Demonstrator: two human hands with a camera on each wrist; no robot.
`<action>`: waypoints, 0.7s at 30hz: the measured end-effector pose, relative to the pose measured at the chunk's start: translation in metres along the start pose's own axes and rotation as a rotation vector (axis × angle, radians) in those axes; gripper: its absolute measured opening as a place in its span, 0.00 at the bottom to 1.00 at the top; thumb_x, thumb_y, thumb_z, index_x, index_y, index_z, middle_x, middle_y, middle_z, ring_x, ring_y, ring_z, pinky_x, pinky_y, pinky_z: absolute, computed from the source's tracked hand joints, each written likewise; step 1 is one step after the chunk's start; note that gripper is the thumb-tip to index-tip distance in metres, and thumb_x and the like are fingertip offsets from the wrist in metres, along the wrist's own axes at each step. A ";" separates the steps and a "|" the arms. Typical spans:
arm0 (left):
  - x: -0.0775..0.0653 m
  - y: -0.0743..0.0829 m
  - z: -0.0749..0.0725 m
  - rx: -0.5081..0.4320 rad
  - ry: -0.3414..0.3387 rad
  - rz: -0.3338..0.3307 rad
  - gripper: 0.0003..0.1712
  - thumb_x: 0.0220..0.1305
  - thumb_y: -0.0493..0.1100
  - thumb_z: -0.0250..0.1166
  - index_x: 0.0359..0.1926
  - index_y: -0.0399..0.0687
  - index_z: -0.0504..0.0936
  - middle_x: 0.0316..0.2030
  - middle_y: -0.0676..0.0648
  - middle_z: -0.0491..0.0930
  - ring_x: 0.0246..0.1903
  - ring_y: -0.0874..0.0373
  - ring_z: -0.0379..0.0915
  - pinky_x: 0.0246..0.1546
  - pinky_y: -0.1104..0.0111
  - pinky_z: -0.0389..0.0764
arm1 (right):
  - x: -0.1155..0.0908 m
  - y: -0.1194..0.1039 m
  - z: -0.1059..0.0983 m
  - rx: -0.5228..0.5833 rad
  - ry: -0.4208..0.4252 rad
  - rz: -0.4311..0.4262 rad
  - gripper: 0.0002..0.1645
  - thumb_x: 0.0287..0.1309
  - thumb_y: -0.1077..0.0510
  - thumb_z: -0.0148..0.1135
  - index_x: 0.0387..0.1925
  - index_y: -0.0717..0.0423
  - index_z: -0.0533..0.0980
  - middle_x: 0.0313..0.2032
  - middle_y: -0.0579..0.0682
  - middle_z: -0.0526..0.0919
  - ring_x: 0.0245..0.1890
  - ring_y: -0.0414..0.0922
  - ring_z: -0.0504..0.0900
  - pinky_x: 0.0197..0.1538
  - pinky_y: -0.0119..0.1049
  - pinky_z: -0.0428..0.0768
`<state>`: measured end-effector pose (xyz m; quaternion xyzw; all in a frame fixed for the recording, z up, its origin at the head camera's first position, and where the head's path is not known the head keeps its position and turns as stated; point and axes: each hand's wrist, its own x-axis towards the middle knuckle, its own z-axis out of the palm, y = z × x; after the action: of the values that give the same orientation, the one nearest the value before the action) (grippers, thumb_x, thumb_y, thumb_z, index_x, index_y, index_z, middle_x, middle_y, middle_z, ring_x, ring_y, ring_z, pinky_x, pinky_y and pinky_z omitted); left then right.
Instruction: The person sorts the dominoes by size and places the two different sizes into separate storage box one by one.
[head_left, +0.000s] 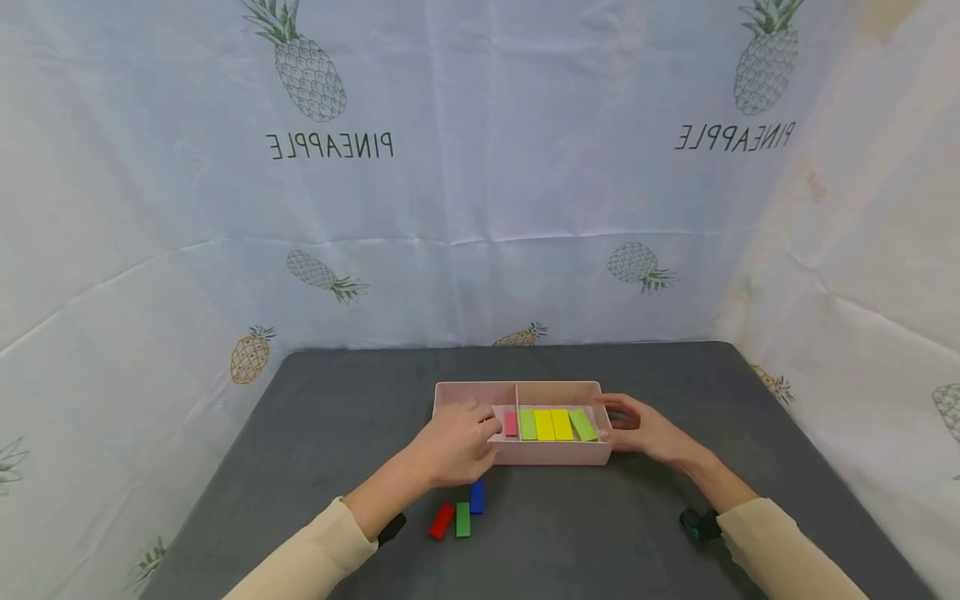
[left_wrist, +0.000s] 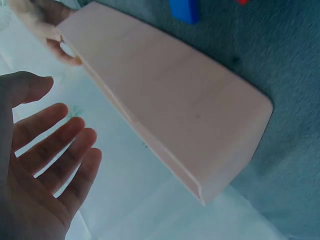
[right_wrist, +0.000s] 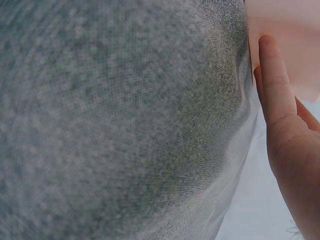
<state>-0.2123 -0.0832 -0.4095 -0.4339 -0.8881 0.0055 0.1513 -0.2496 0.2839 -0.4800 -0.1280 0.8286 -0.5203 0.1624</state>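
Note:
A pink two-compartment box (head_left: pixel 555 453) sits on the dark table. My left hand (head_left: pixel 459 442) hovers over its left compartment, fingers spread and loosely bent, holding nothing; the left wrist view shows the empty palm (left_wrist: pixel 40 200). At the box's right end, my right hand (head_left: pixel 647 429) grips the wall with thumb and fingers; its thumb (right_wrist: pixel 277 85) lies against the pink side. A red block (head_left: pixel 511 424) stands in the left compartment beside the divider. Yellow blocks (head_left: pixel 552 425) and light green blocks (head_left: pixel 582 425) fill part of the right compartment. The left hand hides some of the left compartment.
In front of the box lie a blue block (head_left: pixel 477 498), a green block (head_left: pixel 462 520) and a red block (head_left: pixel 442 522), close to the left forearm. Pineapple-printed cloth (head_left: pixel 480 192) hangs around the back and sides of the table (head_left: pixel 570 533).

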 end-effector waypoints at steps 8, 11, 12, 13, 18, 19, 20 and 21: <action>-0.022 0.011 0.009 -0.029 0.061 0.049 0.10 0.64 0.51 0.69 0.38 0.51 0.84 0.34 0.54 0.78 0.32 0.60 0.71 0.37 0.71 0.77 | 0.000 -0.001 0.000 -0.006 -0.010 -0.009 0.44 0.67 0.51 0.66 0.76 0.56 0.58 0.75 0.64 0.56 0.71 0.68 0.61 0.59 0.50 0.79; -0.027 0.016 0.012 -0.029 0.023 0.046 0.11 0.64 0.52 0.69 0.38 0.51 0.83 0.34 0.55 0.77 0.31 0.62 0.70 0.35 0.73 0.76 | 0.001 0.000 -0.001 -0.005 -0.010 -0.008 0.44 0.67 0.51 0.66 0.76 0.56 0.58 0.75 0.65 0.56 0.71 0.69 0.62 0.58 0.50 0.80; -0.028 0.018 0.014 -0.025 0.012 0.044 0.11 0.64 0.53 0.68 0.38 0.51 0.83 0.34 0.55 0.77 0.31 0.62 0.70 0.34 0.73 0.76 | 0.001 0.000 -0.001 0.000 -0.004 -0.005 0.43 0.66 0.51 0.67 0.76 0.56 0.58 0.75 0.64 0.56 0.71 0.68 0.62 0.58 0.50 0.80; -0.029 0.019 0.016 -0.022 0.004 0.042 0.11 0.64 0.53 0.68 0.38 0.52 0.83 0.34 0.55 0.77 0.31 0.62 0.70 0.34 0.73 0.76 | 0.001 0.000 -0.001 0.005 0.000 -0.002 0.43 0.66 0.51 0.67 0.76 0.55 0.59 0.75 0.63 0.56 0.71 0.68 0.62 0.58 0.49 0.80; -0.034 0.023 0.025 -0.007 -0.004 0.041 0.12 0.62 0.55 0.69 0.38 0.53 0.83 0.34 0.55 0.76 0.32 0.63 0.70 0.34 0.73 0.76 | 0.000 0.002 -0.001 0.009 0.001 -0.012 0.43 0.66 0.52 0.67 0.76 0.55 0.59 0.75 0.64 0.56 0.71 0.69 0.62 0.57 0.50 0.80; -0.036 0.023 0.027 -0.008 -0.006 0.041 0.12 0.62 0.55 0.69 0.37 0.53 0.83 0.34 0.55 0.76 0.32 0.63 0.70 0.34 0.73 0.76 | 0.001 0.002 -0.001 0.007 -0.004 -0.017 0.43 0.67 0.52 0.67 0.76 0.56 0.58 0.75 0.64 0.55 0.71 0.69 0.62 0.57 0.50 0.80; -0.037 0.024 0.029 -0.011 -0.010 0.041 0.12 0.62 0.54 0.70 0.37 0.53 0.83 0.34 0.55 0.75 0.33 0.63 0.70 0.34 0.73 0.76 | 0.001 0.002 0.000 0.008 -0.004 -0.015 0.43 0.67 0.52 0.67 0.76 0.55 0.58 0.75 0.64 0.56 0.71 0.69 0.62 0.58 0.50 0.80; -0.038 0.024 0.031 -0.012 -0.019 0.039 0.12 0.62 0.54 0.70 0.36 0.53 0.83 0.34 0.55 0.75 0.33 0.63 0.70 0.34 0.73 0.76 | 0.001 0.002 0.000 0.009 -0.004 -0.012 0.43 0.67 0.52 0.67 0.76 0.55 0.58 0.75 0.64 0.56 0.71 0.69 0.62 0.58 0.50 0.80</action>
<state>-0.1799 -0.0942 -0.4521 -0.4521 -0.8808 0.0074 0.1404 -0.2502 0.2842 -0.4823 -0.1331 0.8252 -0.5247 0.1616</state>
